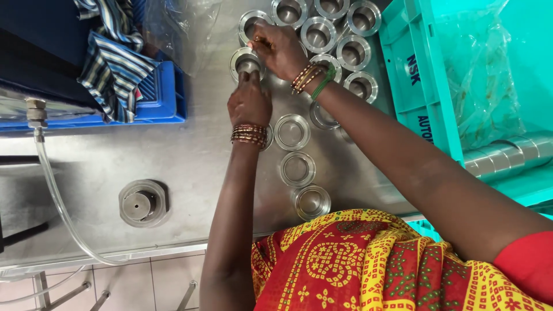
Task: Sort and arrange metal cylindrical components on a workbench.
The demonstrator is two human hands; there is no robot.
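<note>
My left hand [249, 102] reaches up the steel table [190, 155] and its fingertips grip a round metal ring [246, 61]. My right hand [280, 50] comes in from the right and hovers over the same ring. Its fingers pinch a small thin object that I cannot make out. Both wrists wear bangles. Several deeper metal rings [318, 34] are clustered just beyond my hands. Three shallow rings [297, 169] lie in a row below my left wrist.
A teal crate [423, 86] on the right holds a plastic bag and a stack of rings [507, 155]. A blue crate [164, 98] with striped cloth [115, 63] sits at the left. A round metal fixture [142, 203] and a clear hose [55, 190] occupy the near left.
</note>
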